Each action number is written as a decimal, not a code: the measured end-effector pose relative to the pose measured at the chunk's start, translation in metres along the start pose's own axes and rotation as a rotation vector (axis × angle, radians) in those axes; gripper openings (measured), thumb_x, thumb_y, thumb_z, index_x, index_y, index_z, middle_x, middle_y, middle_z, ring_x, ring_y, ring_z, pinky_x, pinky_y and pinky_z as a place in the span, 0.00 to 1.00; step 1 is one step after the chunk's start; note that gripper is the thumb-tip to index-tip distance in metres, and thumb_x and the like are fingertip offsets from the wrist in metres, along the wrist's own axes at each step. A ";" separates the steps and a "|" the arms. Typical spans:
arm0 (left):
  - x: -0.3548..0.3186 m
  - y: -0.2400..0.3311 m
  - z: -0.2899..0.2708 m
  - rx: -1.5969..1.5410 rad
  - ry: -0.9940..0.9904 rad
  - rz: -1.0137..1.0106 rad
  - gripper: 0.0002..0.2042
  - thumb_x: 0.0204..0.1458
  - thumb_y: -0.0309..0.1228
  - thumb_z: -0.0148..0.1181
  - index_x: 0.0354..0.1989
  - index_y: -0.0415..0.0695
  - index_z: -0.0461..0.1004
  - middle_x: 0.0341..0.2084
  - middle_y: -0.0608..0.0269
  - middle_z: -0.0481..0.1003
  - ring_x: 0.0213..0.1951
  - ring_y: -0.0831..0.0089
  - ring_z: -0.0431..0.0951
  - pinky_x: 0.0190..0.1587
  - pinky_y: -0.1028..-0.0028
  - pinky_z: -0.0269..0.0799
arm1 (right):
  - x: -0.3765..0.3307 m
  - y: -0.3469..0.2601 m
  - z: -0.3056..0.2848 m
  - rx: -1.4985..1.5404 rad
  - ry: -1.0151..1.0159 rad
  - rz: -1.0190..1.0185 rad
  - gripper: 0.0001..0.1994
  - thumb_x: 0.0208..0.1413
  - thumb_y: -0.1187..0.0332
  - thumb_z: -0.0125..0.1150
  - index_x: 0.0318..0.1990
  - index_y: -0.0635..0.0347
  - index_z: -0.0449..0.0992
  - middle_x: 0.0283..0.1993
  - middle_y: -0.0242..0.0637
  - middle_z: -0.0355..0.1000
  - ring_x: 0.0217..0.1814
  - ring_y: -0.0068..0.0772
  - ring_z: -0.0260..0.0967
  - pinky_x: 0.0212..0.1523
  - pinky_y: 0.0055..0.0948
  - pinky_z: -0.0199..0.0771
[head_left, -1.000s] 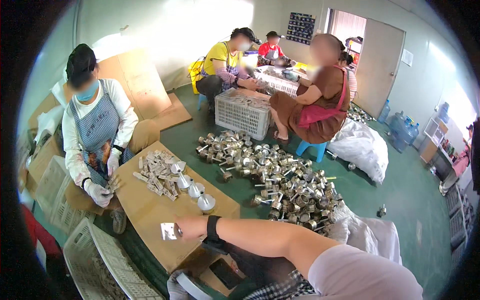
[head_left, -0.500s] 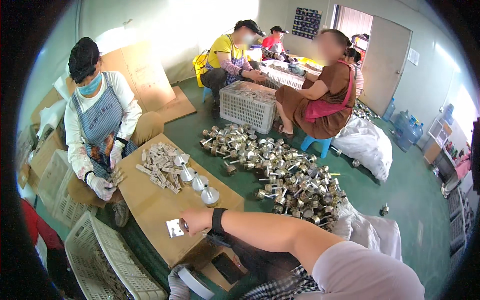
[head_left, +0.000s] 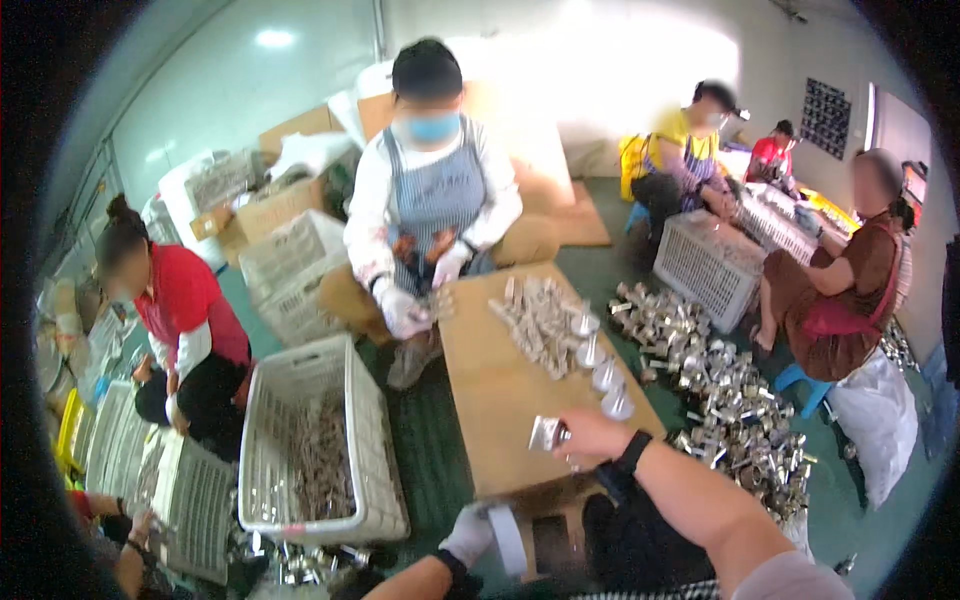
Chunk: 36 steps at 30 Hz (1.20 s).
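Observation:
My bare right hand point(head_left: 597, 440), a black band at its wrist, reaches over the cardboard-topped work surface point(head_left: 480, 400). Its fingers are closed on a small shiny metal piece point(head_left: 547, 434). Below the near edge, my left hand point(head_left: 470, 535) wears a pale glove and grips a white curved band point(head_left: 508, 540); its fingertips are partly hidden. A heap of flat metal pieces point(head_left: 540, 325) lies on the cardboard's far part. Beside it, along the right edge, stand several funnel-shaped metal parts point(head_left: 605, 375).
Across the surface sits a masked person point(head_left: 435, 200) with gloved hands. Left of it stands a white crate point(head_left: 385, 450) holding metal pieces. Many metal cups with stems point(head_left: 740, 400) cover the floor at right. A person in red point(head_left: 195, 320) works at far left; others sit around crates behind.
The view has swung left, bringing the white crate and the person in red into sight. My right hand still holds the metal piece, now turned. More of my left forearm shows.

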<state>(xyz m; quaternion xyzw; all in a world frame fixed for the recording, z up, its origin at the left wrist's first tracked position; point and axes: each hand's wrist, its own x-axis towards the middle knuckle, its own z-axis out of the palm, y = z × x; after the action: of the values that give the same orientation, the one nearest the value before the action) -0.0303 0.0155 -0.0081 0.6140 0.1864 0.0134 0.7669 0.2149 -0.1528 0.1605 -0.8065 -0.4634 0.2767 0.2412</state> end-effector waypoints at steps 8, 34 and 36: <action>0.000 0.025 0.023 -0.883 0.167 -0.358 0.12 0.54 0.29 0.44 0.40 0.34 0.70 0.34 0.49 0.74 0.36 0.58 0.75 0.42 0.59 0.72 | -0.001 0.001 0.000 -0.034 0.093 -0.023 0.17 0.36 0.66 0.68 0.36 0.61 0.74 0.33 0.44 0.74 0.37 0.41 0.71 0.38 0.34 0.69; -0.015 0.034 0.015 -0.297 0.156 -0.114 0.09 0.50 0.20 0.49 0.39 0.35 0.72 0.34 0.59 0.74 0.35 0.68 0.74 0.42 0.69 0.72 | 0.012 -0.011 0.012 -0.115 -0.098 -0.020 0.20 0.35 0.65 0.69 0.39 0.61 0.74 0.36 0.43 0.75 0.38 0.43 0.72 0.39 0.35 0.71; -0.008 0.015 -0.010 -0.744 0.046 -0.228 0.08 0.50 0.24 0.48 0.35 0.35 0.72 0.31 0.56 0.74 0.33 0.63 0.74 0.39 0.66 0.73 | 0.012 -0.025 0.010 -0.123 -0.104 -0.073 0.18 0.33 0.66 0.70 0.35 0.61 0.76 0.32 0.42 0.75 0.35 0.41 0.72 0.36 0.34 0.71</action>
<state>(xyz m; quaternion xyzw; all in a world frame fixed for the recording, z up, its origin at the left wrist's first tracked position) -0.0375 0.0268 0.0066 0.2689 0.2529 0.0085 0.9293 0.1984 -0.1294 0.1664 -0.7870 -0.5204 0.2804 0.1767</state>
